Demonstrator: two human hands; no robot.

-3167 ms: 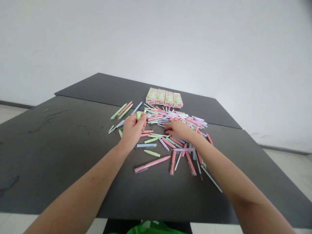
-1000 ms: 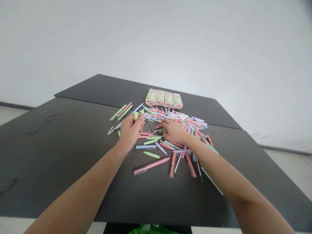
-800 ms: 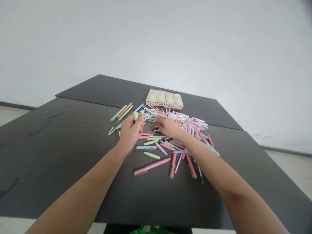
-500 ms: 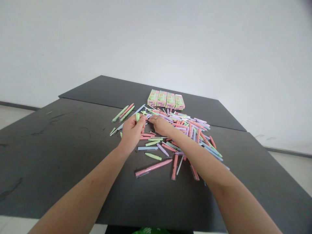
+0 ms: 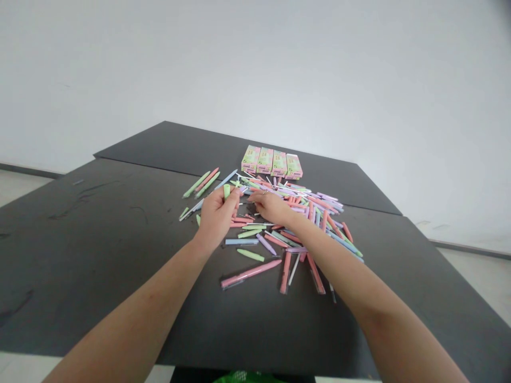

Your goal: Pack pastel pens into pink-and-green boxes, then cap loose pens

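Note:
My left hand [image 5: 217,213] is closed around a light green pen barrel [image 5: 227,191], whose open-looking end sticks up above the fist. Just to its right, my right hand [image 5: 270,206], with a ring on one finger, reaches low over the table with its fingers together. Whatever is between those fingertips is too small to make out. Around and beneath the right hand spreads a heap of pastel pens and pen parts [image 5: 311,215] in pink, green, purple and blue. Small dark bits [image 5: 247,215] lie between the hands.
Several pink-and-green boxes [image 5: 265,160] stand in a row behind the heap. Left of it lie a few assembled-looking pens [image 5: 202,183]. Nearer me are a pink pen [image 5: 251,274], a green barrel [image 5: 250,255] and a blue piece [image 5: 241,242] on the dark table [image 5: 120,255].
My right hand has drawn slightly to the right, widening the gap to my left hand. The left hand stays almost in place with the green barrel.

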